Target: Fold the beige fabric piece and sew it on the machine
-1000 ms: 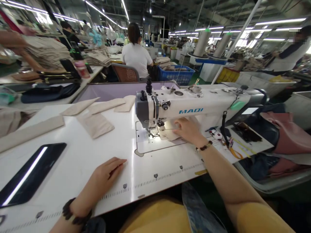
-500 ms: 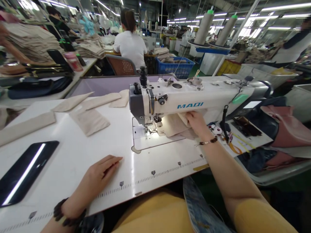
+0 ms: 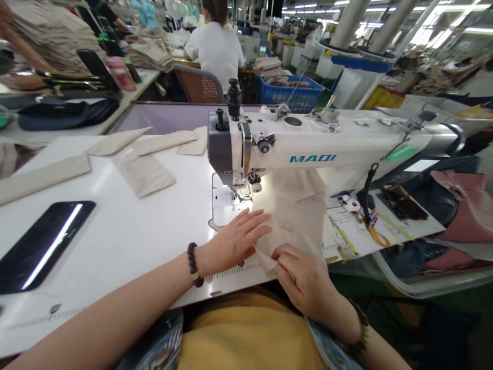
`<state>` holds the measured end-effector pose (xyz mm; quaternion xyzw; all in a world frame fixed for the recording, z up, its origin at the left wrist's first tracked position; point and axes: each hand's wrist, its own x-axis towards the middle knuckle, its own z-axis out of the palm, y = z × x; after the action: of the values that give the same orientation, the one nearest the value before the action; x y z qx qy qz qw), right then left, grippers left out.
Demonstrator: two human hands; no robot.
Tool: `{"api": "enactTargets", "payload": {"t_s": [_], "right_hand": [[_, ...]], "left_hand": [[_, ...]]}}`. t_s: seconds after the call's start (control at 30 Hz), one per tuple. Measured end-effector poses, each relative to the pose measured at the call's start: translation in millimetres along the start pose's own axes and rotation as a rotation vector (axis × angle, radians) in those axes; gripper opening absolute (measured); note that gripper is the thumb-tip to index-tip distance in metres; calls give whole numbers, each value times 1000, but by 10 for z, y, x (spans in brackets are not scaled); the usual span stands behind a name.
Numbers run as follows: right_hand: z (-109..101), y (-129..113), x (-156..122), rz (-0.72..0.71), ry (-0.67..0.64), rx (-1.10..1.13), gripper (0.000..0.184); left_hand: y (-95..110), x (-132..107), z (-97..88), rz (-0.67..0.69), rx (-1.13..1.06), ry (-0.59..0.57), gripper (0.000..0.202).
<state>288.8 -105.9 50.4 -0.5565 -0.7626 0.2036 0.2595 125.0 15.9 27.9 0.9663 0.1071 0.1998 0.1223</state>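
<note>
A beige fabric piece (image 3: 295, 226) lies under the arm of the white sewing machine (image 3: 285, 141) and reaches toward the table's front edge. My right hand (image 3: 302, 277) pinches its near left corner, which is lifted a little. Beside the fabric's left edge is my left hand (image 3: 236, 239), palm down with fingers stretched out, the fingertips over or just at that edge. A small pale rectangle (image 3: 286, 224) shows on the fabric. Just beyond my left hand are the presser foot and needle area (image 3: 242, 195).
Several beige fabric pieces (image 3: 146, 174) lie on the table's left, near a dark phone (image 3: 46, 241). Right of the machine are a panda-like trinket (image 3: 349, 203), a black strap and yellow tape. A person in white (image 3: 215, 54) sits beyond, by a blue crate (image 3: 288, 92).
My right hand has come from under the machine arm toward me, drawing the beige fabric along. My left hand has moved right, to the fabric's edge. The view has tilted down.
</note>
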Motion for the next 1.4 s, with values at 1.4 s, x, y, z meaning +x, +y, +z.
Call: {"api": "enactTargets", "payload": {"t_s": [1.4], "right_hand": [[459, 220, 532, -19, 101, -20, 26]], "left_hand": [[94, -1400, -292, -914, -55, 333, 34]]}}
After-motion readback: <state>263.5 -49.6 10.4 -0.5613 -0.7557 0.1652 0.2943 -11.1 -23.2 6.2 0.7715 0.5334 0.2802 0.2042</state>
